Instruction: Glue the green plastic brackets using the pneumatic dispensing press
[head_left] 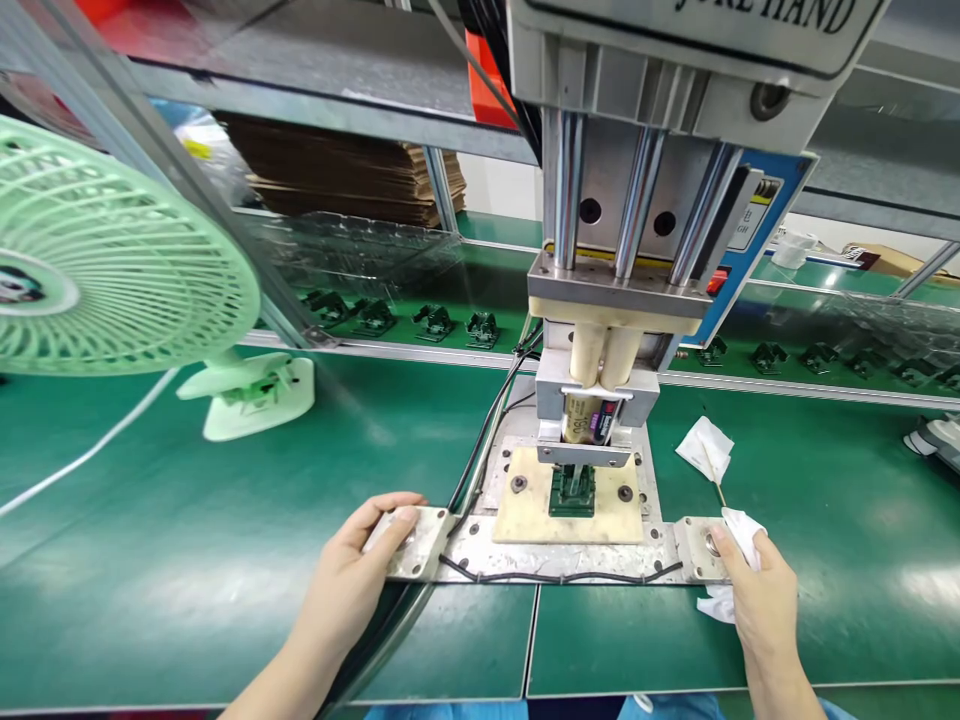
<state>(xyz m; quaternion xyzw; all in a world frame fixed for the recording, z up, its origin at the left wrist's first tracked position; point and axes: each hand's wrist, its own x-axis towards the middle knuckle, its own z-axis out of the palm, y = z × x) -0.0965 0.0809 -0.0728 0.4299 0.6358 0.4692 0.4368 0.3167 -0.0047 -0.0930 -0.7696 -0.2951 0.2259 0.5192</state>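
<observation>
My left hand (352, 575) rests on the left metal button plate (409, 540) of a press machine, thumb on its button. My right hand (757, 595) presses the button on the right plate (701, 550) with the thumb while its fingers are closed on a crumpled white tissue (739, 530). Between the plates a beige fixture block (570, 510) holds a small green part (571, 492). The press head (596, 415) is down over that part, with cream cylinders and a labelled piece clamped in it.
A mint-green desk fan (112, 270) stands at the left on the green mat, its white cord trailing left. Another white tissue with a thin stick (706, 450) lies right of the press. Rows of small green parts (405, 320) sit on the belt behind. Black cables run beside the fixture.
</observation>
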